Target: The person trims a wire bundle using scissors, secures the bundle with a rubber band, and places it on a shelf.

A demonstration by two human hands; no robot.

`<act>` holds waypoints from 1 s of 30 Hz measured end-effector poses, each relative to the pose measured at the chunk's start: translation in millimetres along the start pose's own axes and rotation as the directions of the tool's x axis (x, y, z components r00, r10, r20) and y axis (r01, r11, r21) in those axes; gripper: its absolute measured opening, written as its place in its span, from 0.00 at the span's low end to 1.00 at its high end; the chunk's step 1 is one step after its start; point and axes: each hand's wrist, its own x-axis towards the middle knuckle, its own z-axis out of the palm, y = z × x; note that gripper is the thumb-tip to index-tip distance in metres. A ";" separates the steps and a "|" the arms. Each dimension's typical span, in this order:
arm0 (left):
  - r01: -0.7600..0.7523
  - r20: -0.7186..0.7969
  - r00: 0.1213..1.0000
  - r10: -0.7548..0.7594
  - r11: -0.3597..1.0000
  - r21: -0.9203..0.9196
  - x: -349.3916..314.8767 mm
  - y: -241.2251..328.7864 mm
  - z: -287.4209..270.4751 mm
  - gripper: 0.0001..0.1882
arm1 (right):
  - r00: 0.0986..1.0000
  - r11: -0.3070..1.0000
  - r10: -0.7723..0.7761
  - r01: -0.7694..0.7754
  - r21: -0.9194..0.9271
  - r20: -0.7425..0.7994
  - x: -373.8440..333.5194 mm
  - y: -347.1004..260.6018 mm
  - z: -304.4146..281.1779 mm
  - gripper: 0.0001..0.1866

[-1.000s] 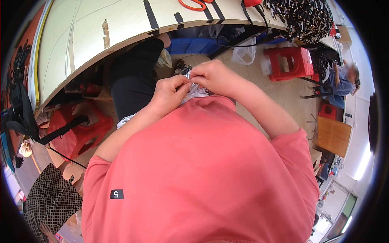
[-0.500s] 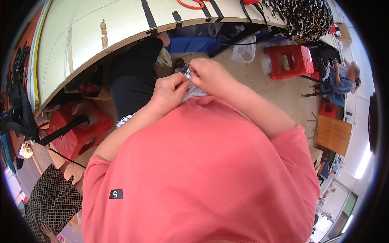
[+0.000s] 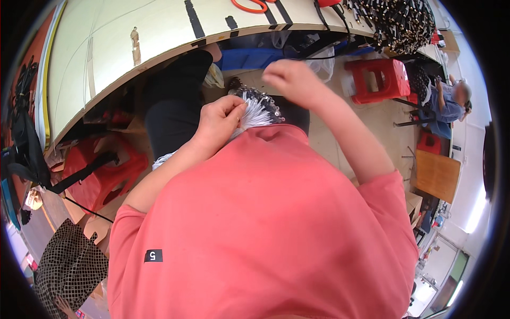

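A bundle of thin white wires (image 3: 256,112), with small dark and silvery metal ends, lies across my lap just in front of my shirt. My left hand (image 3: 220,118) is closed at the bundle's left side, thumb and forefinger pinched on the wires. How many strands it grips is hidden. Raised to the right of the bundle, apart from it, is my right hand (image 3: 295,81). Its fingers look bent and are smeared by motion, so anything in them cannot be made out.
A pale worktable (image 3: 159,37) curves across the front, carrying orange-handled scissors (image 3: 249,6) and a heap of black cables (image 3: 396,24). Red plastic stools stand left (image 3: 101,167) and right (image 3: 380,80). A blue bin (image 3: 249,59) sits beneath the table. Another person (image 3: 451,103) sits far right.
My right hand has moved away from my left hand, up and to the right, uncovering the wire bundle and its metal ends. The left hand has stayed nearly in place.
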 end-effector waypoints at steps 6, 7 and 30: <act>-0.140 0.012 0.990 0.140 0.989 0.052 -0.5 2.6 2.5 0.05 | 0.966 0.992 0.049 -0.076 0.096 0.254 0.1 -20.7 8.9 0.09; -0.128 0.010 0.992 0.127 0.989 0.081 -1.0 2.9 1.7 0.05 | 0.967 0.992 0.050 -0.077 0.098 0.251 2.6 -22.4 7.7 0.09; 0.004 0.193 0.981 0.019 0.993 -0.117 -2.1 -15.8 8.1 0.05 | 0.783 0.936 0.345 -0.326 0.131 -0.517 12.3 32.1 38.1 0.07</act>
